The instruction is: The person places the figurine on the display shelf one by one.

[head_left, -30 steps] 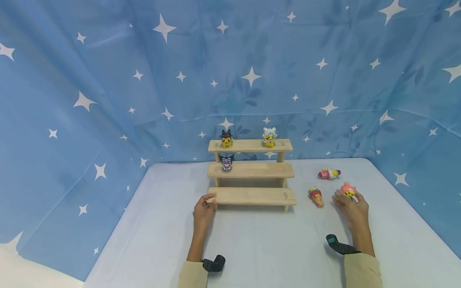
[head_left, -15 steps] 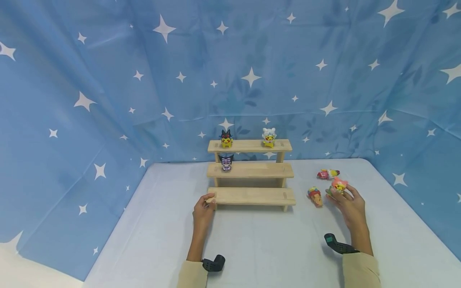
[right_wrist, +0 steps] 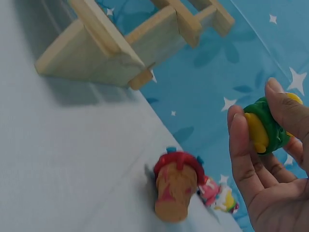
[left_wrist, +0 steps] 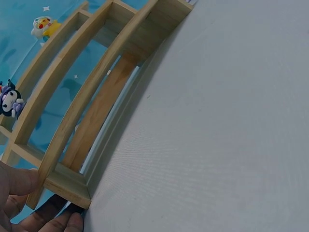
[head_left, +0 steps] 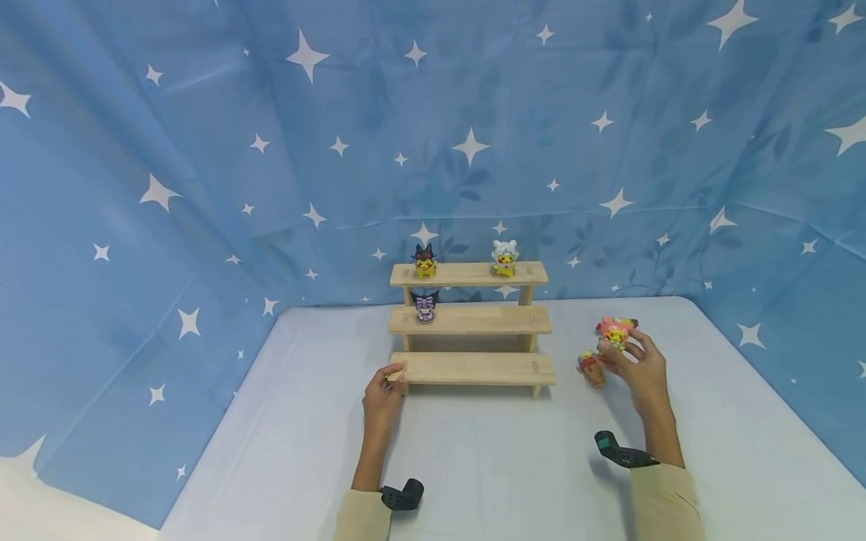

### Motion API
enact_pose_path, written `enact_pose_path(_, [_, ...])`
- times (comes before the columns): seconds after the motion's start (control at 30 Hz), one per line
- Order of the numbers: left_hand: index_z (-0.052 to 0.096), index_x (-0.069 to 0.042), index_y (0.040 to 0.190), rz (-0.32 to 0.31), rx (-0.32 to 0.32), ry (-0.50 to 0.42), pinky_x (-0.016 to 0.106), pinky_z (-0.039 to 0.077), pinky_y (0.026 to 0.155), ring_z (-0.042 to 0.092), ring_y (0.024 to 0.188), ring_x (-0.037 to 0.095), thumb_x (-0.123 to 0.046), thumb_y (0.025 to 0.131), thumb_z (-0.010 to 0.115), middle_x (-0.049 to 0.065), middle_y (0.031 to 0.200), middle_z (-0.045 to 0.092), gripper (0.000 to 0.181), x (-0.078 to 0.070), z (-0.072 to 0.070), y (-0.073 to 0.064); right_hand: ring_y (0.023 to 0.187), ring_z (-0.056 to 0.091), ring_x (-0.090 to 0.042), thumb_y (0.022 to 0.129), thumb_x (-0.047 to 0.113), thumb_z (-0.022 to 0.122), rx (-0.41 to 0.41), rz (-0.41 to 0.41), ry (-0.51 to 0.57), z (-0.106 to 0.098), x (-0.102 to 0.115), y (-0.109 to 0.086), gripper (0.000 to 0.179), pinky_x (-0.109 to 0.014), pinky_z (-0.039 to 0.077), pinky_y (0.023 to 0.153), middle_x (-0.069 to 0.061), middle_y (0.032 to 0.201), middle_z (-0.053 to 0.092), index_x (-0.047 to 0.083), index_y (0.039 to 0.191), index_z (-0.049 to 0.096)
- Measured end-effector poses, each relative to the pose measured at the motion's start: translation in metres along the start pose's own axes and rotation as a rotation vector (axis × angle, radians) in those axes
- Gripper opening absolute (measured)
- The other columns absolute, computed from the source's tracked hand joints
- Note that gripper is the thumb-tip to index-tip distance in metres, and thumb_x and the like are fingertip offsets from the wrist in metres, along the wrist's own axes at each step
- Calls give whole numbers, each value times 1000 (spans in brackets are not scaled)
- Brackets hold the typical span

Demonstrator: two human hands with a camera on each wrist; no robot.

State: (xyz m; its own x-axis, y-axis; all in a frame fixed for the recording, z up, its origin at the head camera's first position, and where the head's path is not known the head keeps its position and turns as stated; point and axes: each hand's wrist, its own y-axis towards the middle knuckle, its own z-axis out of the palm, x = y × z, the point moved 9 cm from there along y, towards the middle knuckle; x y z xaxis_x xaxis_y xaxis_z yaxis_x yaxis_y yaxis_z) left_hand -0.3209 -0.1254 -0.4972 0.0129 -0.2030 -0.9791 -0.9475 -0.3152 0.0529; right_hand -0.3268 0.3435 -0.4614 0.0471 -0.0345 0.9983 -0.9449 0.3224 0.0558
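Observation:
My left hand point(head_left: 383, 397) grips the left end of the three-tier wooden display shelf point(head_left: 473, 319) at its lowest step. In the left wrist view the thumb lies over the board's edge point(left_wrist: 44, 164) and the fingers curl beneath. Held between the thumb and fingers of my right hand point(head_left: 639, 376) is a small figurine point(head_left: 614, 333) with a pink hood and yellow face. The right wrist view shows its green and yellow underside point(right_wrist: 265, 125), raised above the table. Below that hand lies an ice-cream-cone figurine point(head_left: 591, 371), partly covered by the fingertips in the head view.
A pink, white and yellow figurine point(head_left: 631, 323) lies behind the held one. On the top step stand a dark-hooded yellow figurine point(head_left: 425, 263) and a white-hooded one point(head_left: 505, 259). A purple and black figurine point(head_left: 425, 308) occupies the middle step's left. Starry blue cloth point(head_left: 325, 173) hangs behind.
My right hand has lifted the pink-hooded figurine and carried it leftward and a little back, now overlapping the lying figurine. The left hand stays on the shelf.

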Motion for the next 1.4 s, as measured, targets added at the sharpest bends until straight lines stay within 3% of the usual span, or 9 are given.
enact_pose_path(0.13, [67,-7,114,-7,-8,9,34,52,80,64,108,30,-10,92,63,18,123,67,23,1,0,0,70,71,-1,88,19,73,7,-47,21,15,11,0,80,-11,52,72,-13,133,40,7,151,26])
enact_pose_path(0.3, [67,-8,114,-12,-9,19,34,52,80,65,107,30,-11,92,63,18,121,68,22,0,0,0,70,71,0,89,26,72,82,-118,-26,41,28,1,82,-12,53,72,-30,149,30,6,152,23])
enact_pose_path(0.37, [66,-8,115,-15,-4,19,35,52,80,64,107,30,-11,93,63,18,122,68,22,1,0,0,70,72,-3,88,25,73,90,-153,-21,50,35,1,79,-16,55,69,-30,145,38,6,150,29])
enact_pose_path(0.5, [66,-8,116,-25,5,18,33,52,80,64,107,29,-11,93,62,18,123,67,23,2,1,0,73,72,-3,86,23,76,108,-205,-35,70,51,2,73,-21,57,67,-12,125,58,6,145,37])
enact_pose_path(0.63, [66,-8,116,-24,7,16,29,50,76,64,105,28,-10,94,62,18,122,68,23,3,1,1,80,67,4,87,21,75,146,-234,-89,86,61,3,73,-19,56,70,3,114,58,3,145,36])
enact_pose_path(0.9, [66,-8,114,-17,0,7,25,47,71,64,96,24,-8,93,62,17,119,69,22,2,0,1,92,56,6,87,19,74,140,-297,-226,102,71,7,70,-12,49,71,-21,128,61,5,146,39])
enact_pose_path(1.1, [67,-8,113,-14,-4,14,25,48,72,65,100,25,-9,92,62,17,120,69,22,0,0,1,92,54,6,87,25,74,166,-313,-280,116,77,8,68,-12,47,71,-23,127,63,7,144,41])
enact_pose_path(1.23, [66,-8,114,-14,3,12,26,48,72,65,100,26,-8,93,61,17,121,68,22,1,1,2,92,55,4,88,18,74,196,-328,-278,125,91,-2,61,-14,48,71,-26,122,64,3,139,45])
enact_pose_path(1.4, [66,-8,114,-12,0,21,26,49,73,66,101,26,-9,93,62,16,119,69,22,1,0,1,91,58,2,87,21,74,215,-343,-289,134,86,0,62,-13,49,73,-25,121,65,2,139,45])
